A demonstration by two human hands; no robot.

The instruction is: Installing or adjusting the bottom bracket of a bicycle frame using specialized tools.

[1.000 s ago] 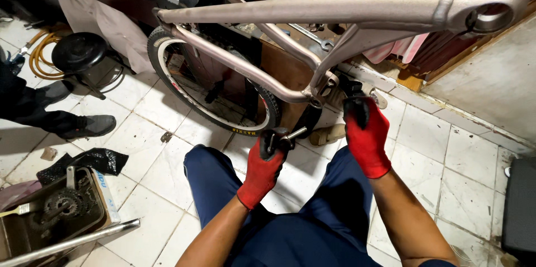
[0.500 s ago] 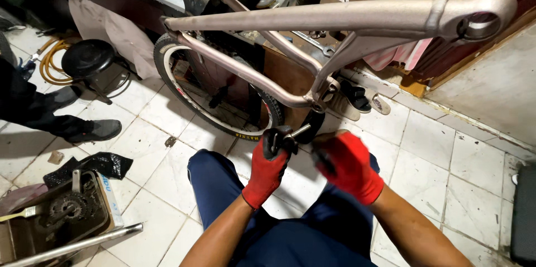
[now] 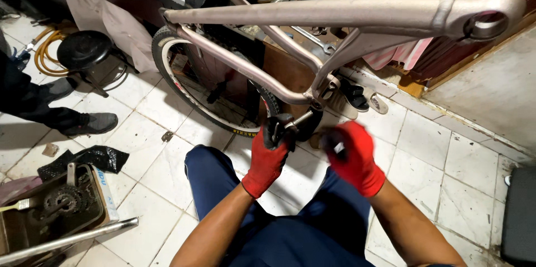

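Left hand, red-gloved, clamps a dark tool at the bicycle frame's low junction, steadying it; right hand, blurred beside it, grip indiscernible; wheel stands behind

I am seeing the bike frame lying across above my hands, the wheel standing behind it. The stool is sitting far left, the box of parts lying on the floor left of my knees.

White-blue box at floor left
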